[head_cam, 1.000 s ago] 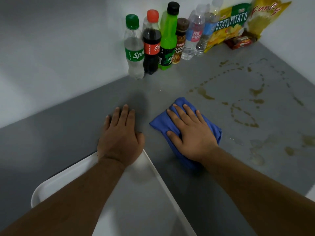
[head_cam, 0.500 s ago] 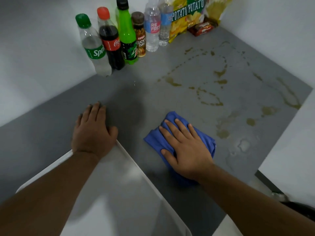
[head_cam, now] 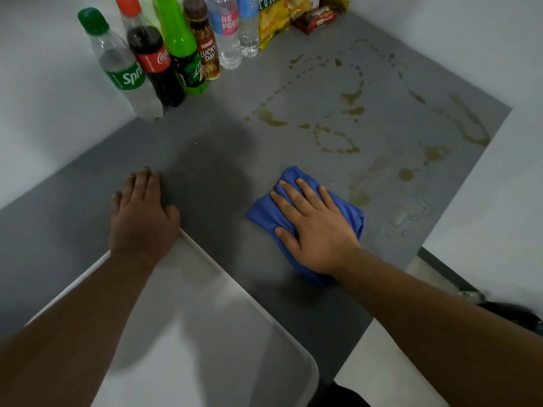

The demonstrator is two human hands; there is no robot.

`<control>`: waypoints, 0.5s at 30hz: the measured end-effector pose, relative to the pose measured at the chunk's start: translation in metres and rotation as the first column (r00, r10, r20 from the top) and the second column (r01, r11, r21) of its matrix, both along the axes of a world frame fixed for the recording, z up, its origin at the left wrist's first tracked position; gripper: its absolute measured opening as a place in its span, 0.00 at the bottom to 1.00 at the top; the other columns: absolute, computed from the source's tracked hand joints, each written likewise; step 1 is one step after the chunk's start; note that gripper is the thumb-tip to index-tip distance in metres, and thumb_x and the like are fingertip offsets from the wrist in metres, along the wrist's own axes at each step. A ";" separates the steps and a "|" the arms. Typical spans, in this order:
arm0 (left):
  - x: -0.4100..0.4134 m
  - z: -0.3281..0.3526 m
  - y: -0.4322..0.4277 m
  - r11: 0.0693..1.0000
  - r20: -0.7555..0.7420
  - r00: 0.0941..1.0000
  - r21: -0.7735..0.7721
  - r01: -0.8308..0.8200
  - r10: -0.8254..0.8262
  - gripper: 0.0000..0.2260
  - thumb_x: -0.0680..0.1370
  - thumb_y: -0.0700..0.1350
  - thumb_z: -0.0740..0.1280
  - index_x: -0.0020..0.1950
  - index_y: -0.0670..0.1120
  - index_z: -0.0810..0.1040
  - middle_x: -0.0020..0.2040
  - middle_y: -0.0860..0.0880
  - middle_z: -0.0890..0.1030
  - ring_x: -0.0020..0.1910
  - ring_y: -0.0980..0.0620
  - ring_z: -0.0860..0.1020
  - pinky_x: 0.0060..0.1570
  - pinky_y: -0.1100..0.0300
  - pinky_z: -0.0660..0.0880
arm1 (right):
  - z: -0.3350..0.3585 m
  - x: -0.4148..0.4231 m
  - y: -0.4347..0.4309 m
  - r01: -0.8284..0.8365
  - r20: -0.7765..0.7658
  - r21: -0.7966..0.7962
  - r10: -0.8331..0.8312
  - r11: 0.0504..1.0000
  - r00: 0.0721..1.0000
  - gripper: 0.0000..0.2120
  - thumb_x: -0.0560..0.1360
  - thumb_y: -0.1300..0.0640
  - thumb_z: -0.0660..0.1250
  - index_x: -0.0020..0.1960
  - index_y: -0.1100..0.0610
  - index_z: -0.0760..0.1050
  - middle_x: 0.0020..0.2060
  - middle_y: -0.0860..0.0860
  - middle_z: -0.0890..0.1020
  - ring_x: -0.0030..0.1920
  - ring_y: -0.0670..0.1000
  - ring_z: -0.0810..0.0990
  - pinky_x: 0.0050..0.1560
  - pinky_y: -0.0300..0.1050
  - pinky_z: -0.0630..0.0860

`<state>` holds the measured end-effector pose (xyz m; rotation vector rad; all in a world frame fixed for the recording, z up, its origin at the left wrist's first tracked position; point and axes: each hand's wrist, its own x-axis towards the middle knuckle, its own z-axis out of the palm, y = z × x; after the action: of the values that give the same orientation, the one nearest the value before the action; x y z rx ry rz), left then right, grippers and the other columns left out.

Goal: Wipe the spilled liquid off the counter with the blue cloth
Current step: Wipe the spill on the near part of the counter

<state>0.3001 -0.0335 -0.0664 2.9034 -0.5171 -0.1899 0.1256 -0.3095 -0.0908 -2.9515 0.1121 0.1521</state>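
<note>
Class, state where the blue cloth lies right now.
Head view, right of centre: the blue cloth lies on the grey counter under the right hand, between white tray and brown spill.

Dim, soft indoor light from above — a broad blurred shadow lies on the grey counter left of centre. The near white tray is partly shaded. Wide-angle distortion leans the far bottles outward; wet patches at right glint faintly.

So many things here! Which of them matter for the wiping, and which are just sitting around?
Part of the job: blue cloth, right hand pressing it, spilled liquid, counter.
Just lying about: drink bottles, snack packets, white tray, left hand resting flat.
</note>
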 end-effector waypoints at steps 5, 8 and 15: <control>-0.004 0.001 0.000 1.000 -0.021 1.000 0.006 0.002 -0.001 0.34 0.76 0.52 0.51 0.82 0.41 0.57 0.84 0.41 0.55 0.83 0.39 0.52 0.82 0.39 0.48 | 0.006 0.012 -0.007 0.068 -0.014 -0.008 -0.068 0.998 0.998 0.33 0.84 0.35 0.47 0.85 0.46 0.51 0.85 0.48 0.53 0.85 0.56 0.46 0.82 0.65 0.46; -0.009 0.000 0.000 1.000 -0.023 1.000 0.006 -0.006 0.006 0.34 0.76 0.51 0.50 0.82 0.41 0.57 0.84 0.40 0.55 0.83 0.38 0.51 0.82 0.38 0.48 | 0.007 0.021 0.004 0.129 -0.025 -0.013 -0.129 0.992 0.991 0.33 0.84 0.36 0.46 0.85 0.48 0.50 0.85 0.48 0.52 0.85 0.57 0.45 0.82 0.65 0.44; -0.020 0.006 -0.005 1.000 -0.057 0.998 0.012 -0.028 0.029 0.36 0.75 0.51 0.49 0.82 0.39 0.56 0.84 0.40 0.54 0.83 0.38 0.51 0.82 0.38 0.47 | 0.004 -0.023 -0.015 0.026 -0.006 -0.008 -0.026 1.000 1.000 0.33 0.84 0.35 0.48 0.85 0.46 0.50 0.85 0.47 0.53 0.85 0.54 0.46 0.82 0.63 0.47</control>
<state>0.2803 -0.0384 -0.0599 2.9042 -0.4666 -0.2720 0.1023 -0.3242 -0.0864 -2.9566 0.1519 0.1571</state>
